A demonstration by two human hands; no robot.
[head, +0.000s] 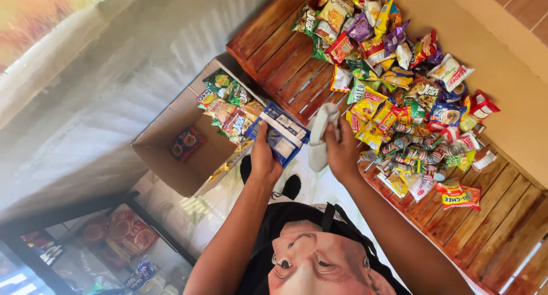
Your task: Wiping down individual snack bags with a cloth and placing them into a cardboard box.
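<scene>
My left hand [264, 157] grips a blue and white packet [281, 132], held flat over the gap between the cardboard box and the wooden table. My right hand [341, 149] holds a white cloth [321, 136] bunched against the packet's right edge. Both hands are raised in front of my dark printed shirt [311, 255].
An open cardboard box [171, 136] at left holds several snack bags along its far side and one dark packet on its bottom. The slatted wooden table [274, 49] carries a big heap of colourful snack packets [388, 61] and small cans [414, 149]. A glass-fronted cabinet [103, 243] stands at lower left.
</scene>
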